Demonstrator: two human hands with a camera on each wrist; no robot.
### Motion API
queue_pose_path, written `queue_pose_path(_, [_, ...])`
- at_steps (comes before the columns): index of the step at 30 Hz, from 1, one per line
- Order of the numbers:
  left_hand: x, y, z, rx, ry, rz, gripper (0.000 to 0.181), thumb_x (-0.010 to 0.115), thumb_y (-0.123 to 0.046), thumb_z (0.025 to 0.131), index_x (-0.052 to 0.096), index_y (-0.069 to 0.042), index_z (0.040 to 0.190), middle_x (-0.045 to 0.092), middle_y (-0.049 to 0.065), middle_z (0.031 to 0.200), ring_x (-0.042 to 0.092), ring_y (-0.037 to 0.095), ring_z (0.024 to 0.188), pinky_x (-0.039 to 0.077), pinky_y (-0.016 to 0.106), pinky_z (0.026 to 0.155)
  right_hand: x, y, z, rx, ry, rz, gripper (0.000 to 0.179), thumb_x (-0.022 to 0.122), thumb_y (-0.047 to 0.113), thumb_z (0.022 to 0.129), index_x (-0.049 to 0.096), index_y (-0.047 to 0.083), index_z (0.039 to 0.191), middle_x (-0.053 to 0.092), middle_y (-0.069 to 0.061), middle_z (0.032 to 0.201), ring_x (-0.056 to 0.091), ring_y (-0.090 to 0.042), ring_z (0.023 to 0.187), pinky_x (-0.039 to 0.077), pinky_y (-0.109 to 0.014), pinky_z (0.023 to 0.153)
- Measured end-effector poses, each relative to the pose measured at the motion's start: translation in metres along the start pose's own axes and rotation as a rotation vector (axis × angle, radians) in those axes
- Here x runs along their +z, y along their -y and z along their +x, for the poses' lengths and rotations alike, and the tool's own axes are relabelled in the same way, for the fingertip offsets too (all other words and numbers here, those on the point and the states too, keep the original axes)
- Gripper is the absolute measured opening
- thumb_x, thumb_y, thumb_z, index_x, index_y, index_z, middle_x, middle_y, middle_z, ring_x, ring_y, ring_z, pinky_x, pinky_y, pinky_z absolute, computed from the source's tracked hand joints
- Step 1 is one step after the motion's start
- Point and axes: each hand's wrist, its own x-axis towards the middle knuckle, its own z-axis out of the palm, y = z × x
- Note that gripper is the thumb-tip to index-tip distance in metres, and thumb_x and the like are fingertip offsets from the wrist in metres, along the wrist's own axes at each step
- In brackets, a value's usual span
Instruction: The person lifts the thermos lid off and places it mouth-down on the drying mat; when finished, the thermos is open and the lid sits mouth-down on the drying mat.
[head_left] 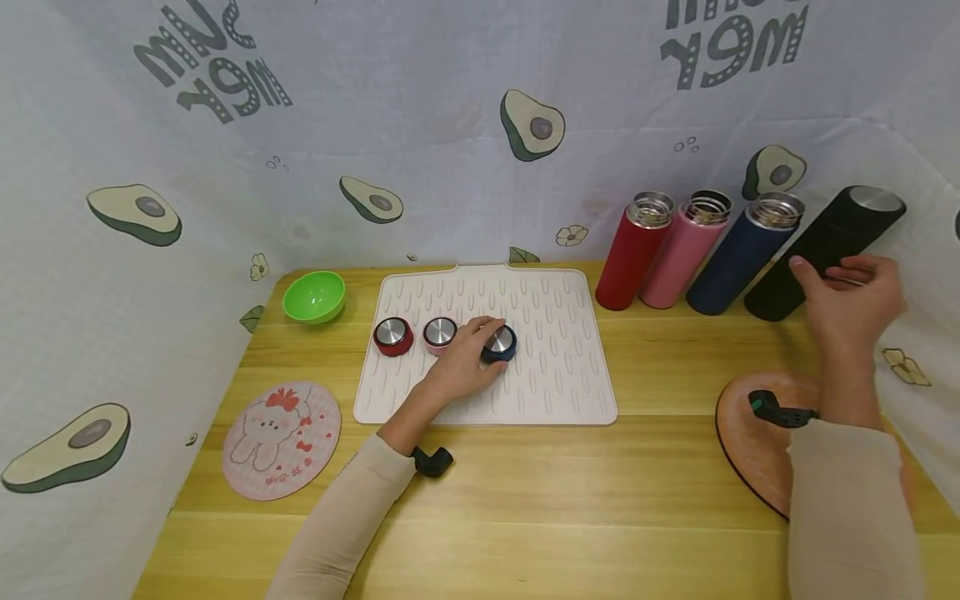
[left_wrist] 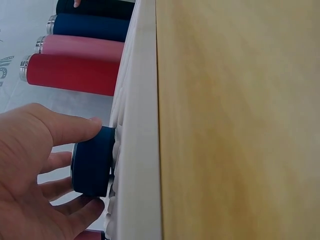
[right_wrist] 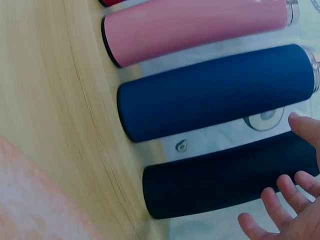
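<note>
My left hand (head_left: pixel 467 364) holds a blue bottle lid (head_left: pixel 500 343) between thumb and fingers. That lid (left_wrist: pixel 93 161) sits on a white drying mat (head_left: pixel 558 367). Left of it on the mat are a pink lid (head_left: pixel 440 332) and a red lid (head_left: pixel 392 334), each with a silver top. My right hand (head_left: pixel 858 304) is beside the black bottle (head_left: pixel 825 250), which stands with its lid on. In the right wrist view the fingers (right_wrist: pixel 272 207) are spread near the bottle's side; whether they touch it I cannot tell.
Left of the black bottle stand lidless blue (head_left: pixel 744 258), pink (head_left: pixel 684 258) and red (head_left: pixel 632 260) bottles. A green bowl (head_left: pixel 314 297) is at the back left. A pink rabbit placemat (head_left: pixel 281 440) lies left, an orange round mat (head_left: pixel 757 433) under the right forearm. A cloth backdrop (head_left: pixel 450 100) hangs behind.
</note>
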Motion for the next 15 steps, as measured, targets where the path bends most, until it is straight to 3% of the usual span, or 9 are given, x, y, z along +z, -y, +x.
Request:
queue_pose_path(7, [-0.003, 0.0, -0.002, 0.025, 0.004, -0.009, 0.067, 0.073, -0.026, 0.096, 0.045, -0.015, 0.155, 0.043, 0.01, 0.159, 0.04, 0.03, 0.148, 0.042, 0.048, 0.118, -0.005, -0.001, 0.007, 0.051, 0.019, -0.062, 0.041, 0.082, 0.043, 0.084, 0.048, 0.041, 0.106, 0.044, 0.025, 0.095, 0.045, 0.013, 0.08, 0.037, -0.009, 0.084])
queue_pose_path(15, [-0.007, -0.001, -0.004, 0.066, 0.004, -0.014, 0.066, 0.075, -0.025, 0.095, 0.047, -0.012, 0.154, 0.045, 0.01, 0.158, 0.04, 0.031, 0.148, 0.038, 0.049, 0.121, -0.007, -0.007, 0.02, 0.116, 0.08, -0.09, 0.051, 0.082, 0.046, 0.083, 0.046, 0.042, 0.119, 0.038, 0.029, 0.103, 0.044, 0.012, 0.084, 0.037, -0.011, 0.083])
